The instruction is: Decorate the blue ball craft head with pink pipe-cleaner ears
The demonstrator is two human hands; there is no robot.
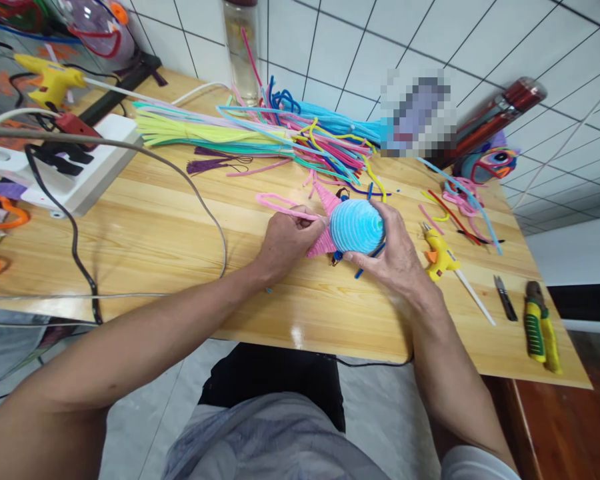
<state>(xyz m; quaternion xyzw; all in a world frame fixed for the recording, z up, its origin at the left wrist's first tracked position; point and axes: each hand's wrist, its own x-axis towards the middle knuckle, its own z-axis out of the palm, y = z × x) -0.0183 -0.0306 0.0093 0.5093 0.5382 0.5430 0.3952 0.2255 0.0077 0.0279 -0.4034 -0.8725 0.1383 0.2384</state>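
A round light-blue figure wound from pipe cleaners (356, 227) is held just above or on the table, I cannot tell which. Pink pointed parts (322, 245) spread from its left side, and dark-blue bits stick out above and below. Around its right side curve the thumb and fingers of my right hand (397, 250). My left hand (293, 240) pinches a pink pipe cleaner (275, 199) against the pink part; the strip loops back to the left. The fingertips of the left hand partly hide where the strip meets the figure.
Bundles of coloured pipe cleaners (220, 130) lie along the wall side. At right are a yellow glue gun (441, 253), a small black-handled cutter (505, 298) and green-yellow pliers (541, 327). A white power strip (103, 163) and cables occupy the left.
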